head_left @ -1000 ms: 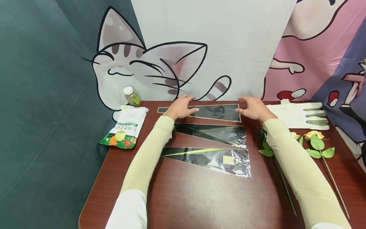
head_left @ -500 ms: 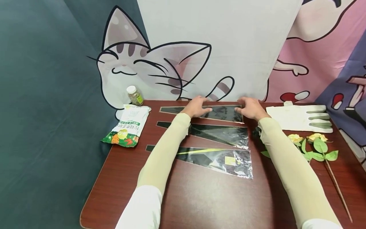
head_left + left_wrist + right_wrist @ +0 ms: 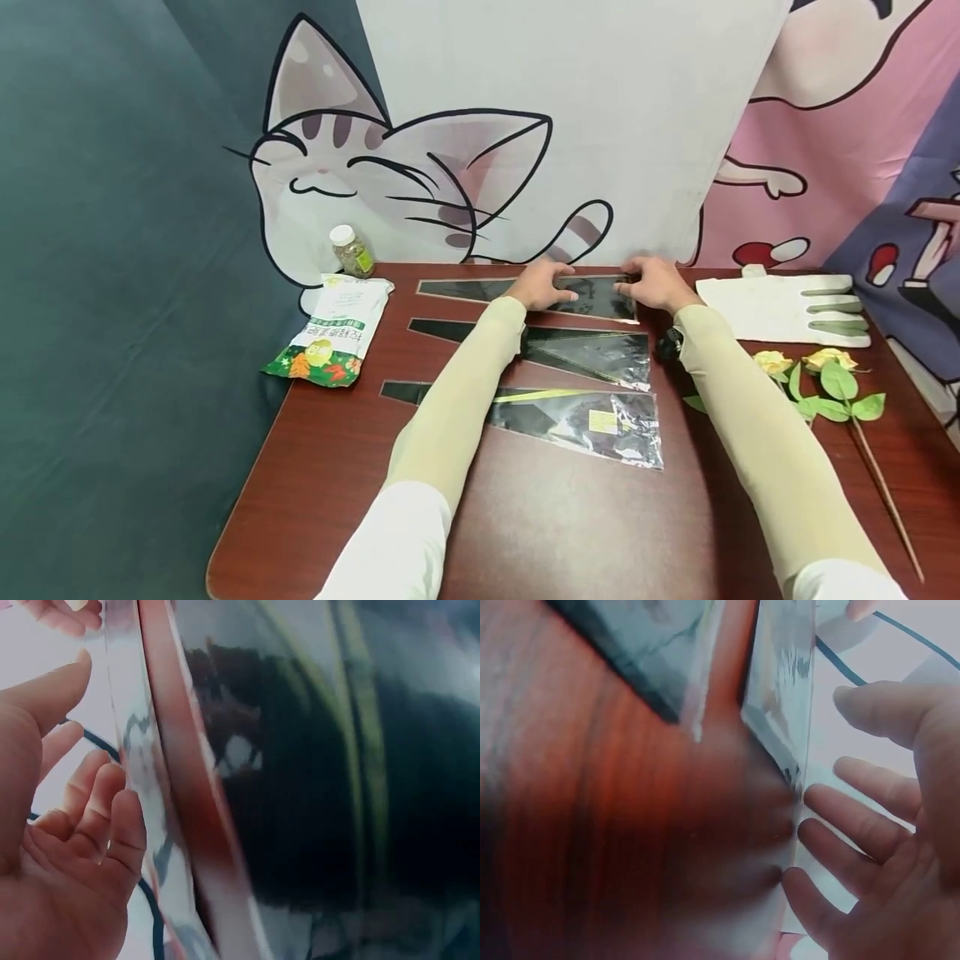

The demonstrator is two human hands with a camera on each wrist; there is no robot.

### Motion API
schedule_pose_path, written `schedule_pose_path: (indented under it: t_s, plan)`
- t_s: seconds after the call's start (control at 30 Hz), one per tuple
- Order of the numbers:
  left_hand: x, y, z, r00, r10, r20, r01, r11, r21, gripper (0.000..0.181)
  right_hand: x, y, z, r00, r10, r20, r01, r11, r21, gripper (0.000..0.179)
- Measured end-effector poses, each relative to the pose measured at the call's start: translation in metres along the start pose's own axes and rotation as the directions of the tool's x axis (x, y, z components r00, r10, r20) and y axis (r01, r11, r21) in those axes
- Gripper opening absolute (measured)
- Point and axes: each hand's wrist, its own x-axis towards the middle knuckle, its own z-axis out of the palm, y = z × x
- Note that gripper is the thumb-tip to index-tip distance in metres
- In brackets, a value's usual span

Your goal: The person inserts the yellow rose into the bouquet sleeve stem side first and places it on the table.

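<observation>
Three dark, tapered plastic sleeves lie in rows on the table. Over the farthest sleeve (image 3: 596, 296), my left hand (image 3: 542, 285) is spread near the middle, thumb pointing right. My right hand (image 3: 658, 283) is at that sleeve's wide right end, its thumb over the corner. In the left wrist view, loosely bent fingers (image 3: 129, 825) lie along the sleeve's far edge. Relaxed fingertips of the right hand (image 3: 877, 840) are right at the table's back edge in the right wrist view. Nearer me lie the middle sleeve (image 3: 592, 354) and the front sleeve (image 3: 555, 417), which has a yellow stripe.
At left are a white-and-green printed bag (image 3: 337, 329) and a small white-capped jar (image 3: 352, 250). On the right lie white gloves (image 3: 757, 308) and yellow roses (image 3: 828, 360) with long stems. A cat-printed curtain (image 3: 465, 167) hangs behind the table's back edge.
My left hand has moved right along the farthest sleeve, closer to my right hand. The right hand has hardly moved, and the sleeves lie as before.
</observation>
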Motion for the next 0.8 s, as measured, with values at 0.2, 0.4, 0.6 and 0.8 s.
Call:
schedule_pose_path:
  t_s: [0.2,0.4,0.6,0.8]
  plan:
    - [0.013,0.008,0.012,0.998,-0.017,0.055,0.017,1.000,-0.005,0.063,-0.005,0.001,-0.001,1.000,0.019,-0.007,-0.019,1.000,-0.002,0.053]
    - [0.018,0.010,0.021,0.993,-0.080,0.089,0.070,0.991,0.110,0.062,-0.011,-0.001,0.000,1.000,0.017,0.022,-0.016,0.999,-0.048,0.054]
    - [0.015,0.012,0.022,0.992,-0.104,0.074,0.095,0.989,0.116,0.060,-0.011,0.001,0.001,0.999,0.023,0.036,-0.021,0.998,-0.053,0.056]
    - [0.017,0.009,0.022,0.993,-0.095,0.068,0.087,0.991,0.104,0.060,-0.011,0.002,-0.002,1.000,0.031,0.006,-0.031,1.000,0.002,0.058]
